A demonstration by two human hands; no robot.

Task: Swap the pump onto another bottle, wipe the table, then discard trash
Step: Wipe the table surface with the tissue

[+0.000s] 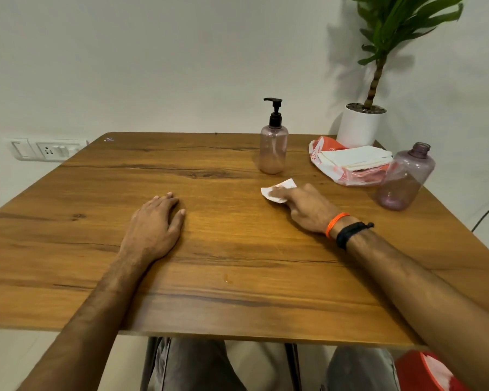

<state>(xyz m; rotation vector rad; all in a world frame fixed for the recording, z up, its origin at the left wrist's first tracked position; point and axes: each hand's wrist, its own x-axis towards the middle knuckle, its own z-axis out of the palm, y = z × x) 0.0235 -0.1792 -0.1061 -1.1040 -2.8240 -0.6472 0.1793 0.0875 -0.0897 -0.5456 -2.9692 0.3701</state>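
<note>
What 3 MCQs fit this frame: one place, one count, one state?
1. Where is the black pump?
A. on the pinkish clear plastic bottle nearer the wall
B. on the bottle at the right edge
C. lying on the table

2. How many bottles stand on the wooden table?
A. one
B. two
C. three

3. What is the right hand doing?
A. resting empty
B. pressing a white tissue to the table
C. gripping a bottle

Key: 1 A, the pump tops that bottle; 2 B, it and the open purplish bottle; 3 B, the right hand pins the tissue on the table.
</note>
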